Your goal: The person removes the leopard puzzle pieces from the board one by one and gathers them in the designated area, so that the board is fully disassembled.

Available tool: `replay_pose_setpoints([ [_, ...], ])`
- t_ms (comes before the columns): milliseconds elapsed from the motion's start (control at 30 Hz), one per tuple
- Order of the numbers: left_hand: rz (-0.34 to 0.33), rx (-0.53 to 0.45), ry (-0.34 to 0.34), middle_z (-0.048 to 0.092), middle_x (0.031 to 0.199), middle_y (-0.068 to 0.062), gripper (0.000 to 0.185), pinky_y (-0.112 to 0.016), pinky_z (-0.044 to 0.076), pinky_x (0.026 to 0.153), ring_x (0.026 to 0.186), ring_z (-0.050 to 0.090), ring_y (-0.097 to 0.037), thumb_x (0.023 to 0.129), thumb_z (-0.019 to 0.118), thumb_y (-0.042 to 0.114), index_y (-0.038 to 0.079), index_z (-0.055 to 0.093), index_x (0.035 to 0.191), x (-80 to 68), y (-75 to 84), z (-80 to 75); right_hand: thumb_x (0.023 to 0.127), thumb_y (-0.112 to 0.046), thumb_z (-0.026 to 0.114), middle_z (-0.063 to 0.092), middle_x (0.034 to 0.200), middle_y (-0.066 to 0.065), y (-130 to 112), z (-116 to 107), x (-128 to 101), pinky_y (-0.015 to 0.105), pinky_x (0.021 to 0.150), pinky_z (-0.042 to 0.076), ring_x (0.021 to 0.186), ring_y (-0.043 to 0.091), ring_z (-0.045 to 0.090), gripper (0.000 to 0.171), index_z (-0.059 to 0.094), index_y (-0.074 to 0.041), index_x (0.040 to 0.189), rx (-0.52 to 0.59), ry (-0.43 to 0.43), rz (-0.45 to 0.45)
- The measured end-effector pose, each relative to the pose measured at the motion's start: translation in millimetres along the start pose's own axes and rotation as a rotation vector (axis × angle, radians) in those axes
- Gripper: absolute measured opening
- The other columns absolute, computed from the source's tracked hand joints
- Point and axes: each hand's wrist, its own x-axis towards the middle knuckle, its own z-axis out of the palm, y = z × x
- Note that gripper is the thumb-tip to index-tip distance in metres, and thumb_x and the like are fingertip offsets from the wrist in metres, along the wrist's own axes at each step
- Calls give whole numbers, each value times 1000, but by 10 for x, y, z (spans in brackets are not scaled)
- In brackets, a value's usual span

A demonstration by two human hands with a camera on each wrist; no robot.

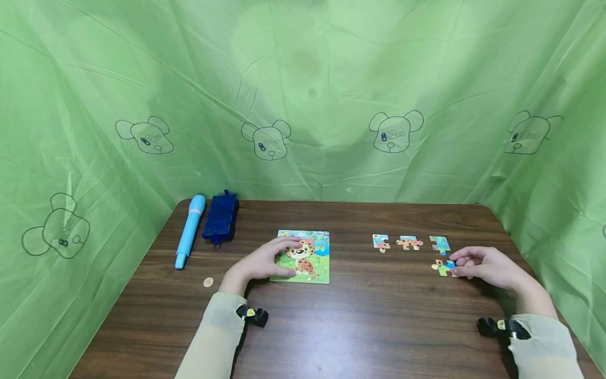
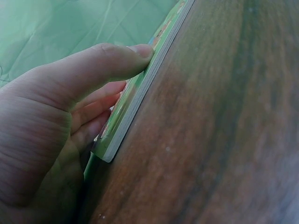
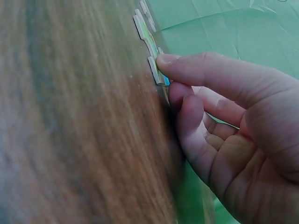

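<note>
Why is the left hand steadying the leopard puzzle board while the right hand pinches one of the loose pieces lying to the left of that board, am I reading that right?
Not quite. The loose pieces lie to the right of the puzzle board, not its left, as the head view shows. The rest holds: the left hand grips the board's edge, and the right hand pinches the nearest puzzle piece, with three more pieces in a row just beyond it.

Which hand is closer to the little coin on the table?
Left. The left hand rests on the puzzle board, just right of the coin. The right hand is far across the table, pinching a puzzle piece.
</note>
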Motion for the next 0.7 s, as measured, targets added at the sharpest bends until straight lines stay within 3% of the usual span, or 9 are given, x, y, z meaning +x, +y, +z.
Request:
replay_pose_setpoints([
  [200, 1, -3, 0, 44, 171, 1, 76, -61, 31, 128, 162, 33, -32, 92, 90, 39, 19, 59, 159, 2, 3, 2, 98, -10, 81, 73, 104, 8, -72, 2, 0, 30, 71, 62, 83, 12, 71, 45, 64, 11, 135, 57, 5, -24],
  [367, 0, 4, 1, 44, 171, 1, 76, -60, 30, 128, 162, 33, -32, 92, 90, 40, 20, 59, 159, -2, -7, 3, 100, -12, 82, 73, 106, 7, -346, 85, 28, 30, 74, 61, 89, 12, 73, 45, 63, 10, 135, 119, 18, -94],
  [500, -7, 3, 5, 45, 171, 1, 76, -60, 31, 128, 162, 34, -32, 92, 90, 40, 21, 59, 159, -1, -11, 4, 99, -16, 83, 72, 108, 8, -626, 255, 96, 32, 77, 63, 92, 12, 73, 47, 65, 9, 135, 149, 15, -117],
  [700, -20, -1, 6, 45, 170, 1, 80, -61, 30, 128, 161, 34, -32, 91, 90, 42, 21, 57, 160, 5, -1, 5, 100, -21, 83, 71, 107, 11, -979, 617, 207, 30, 71, 59, 88, 13, 70, 44, 68, 6, 132, 162, 3, -128],
])
